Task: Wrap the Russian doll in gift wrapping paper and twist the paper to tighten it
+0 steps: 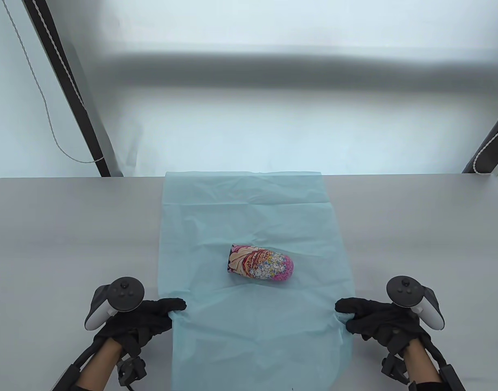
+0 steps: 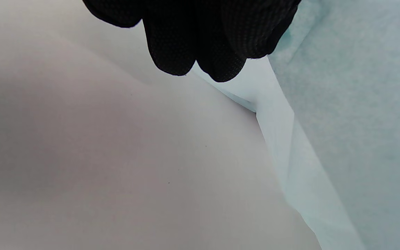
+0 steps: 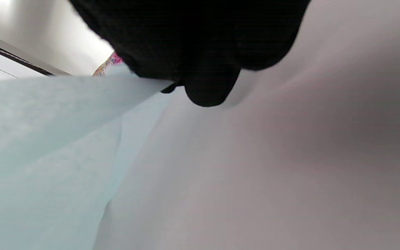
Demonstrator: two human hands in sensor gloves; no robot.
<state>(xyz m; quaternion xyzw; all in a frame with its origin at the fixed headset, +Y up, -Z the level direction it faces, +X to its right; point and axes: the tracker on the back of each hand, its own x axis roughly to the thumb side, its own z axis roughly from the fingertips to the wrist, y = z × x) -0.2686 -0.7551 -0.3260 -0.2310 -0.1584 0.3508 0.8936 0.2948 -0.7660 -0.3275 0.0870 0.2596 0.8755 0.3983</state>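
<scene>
A pink, flower-patterned Russian doll (image 1: 259,263) lies on its side near the middle of a light blue sheet of wrapping paper (image 1: 249,211) spread on the grey table. My left hand (image 1: 167,308) pinches the sheet's left edge near the front, and its fingers (image 2: 193,41) hold the lifted paper (image 2: 342,104) just above the table. My right hand (image 1: 346,311) pinches the right edge at the same depth. In the right wrist view the paper (image 3: 40,139) rises to the fingers (image 3: 207,69), and a sliver of the doll (image 3: 108,64) shows behind.
The grey table (image 1: 415,228) reaches the back edge under the sheet's far end. Dark frame poles (image 1: 69,89) and a white cord (image 1: 45,102) stand behind the table at the left, another pole (image 1: 493,138) at the right.
</scene>
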